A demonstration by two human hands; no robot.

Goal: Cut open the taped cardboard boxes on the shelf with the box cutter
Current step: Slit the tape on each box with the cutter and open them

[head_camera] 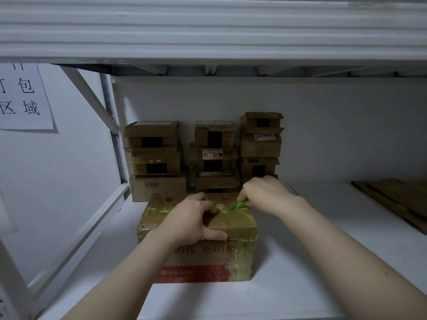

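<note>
Item 1. Taped cardboard box (231, 257): brown carton with red print, wrapped in glossy yellowish tape, standing on the white shelf (323, 262) directly under both hands.

Item 2. Left hand (191, 220): laid flat on the box's top, fingers spread and pressing down rather than curled round anything; the thumb lies along the front top edge, the fingertips reach toward the middle of the lid.

Item 3. Right hand (263, 195): fingers clenched around the box cutter (241, 204), at the far right part of the lid.

Item 4. Box cutter: green body, mostly hidden in the right fist; only its forward end shows, projecting left of the fingers and pointing at the tape on the lid, just beside the left fingertips. Whether the blade touches the tape cannot be told.

Item 5. Stacked small boxes (215, 155): three columns against the back wall, beyond both sets of fingers.

Item 6. Flattened cardboard (397, 199): lying well right of the right hand.

Item 7. Paper sign (23, 98): on the left wall.
</note>
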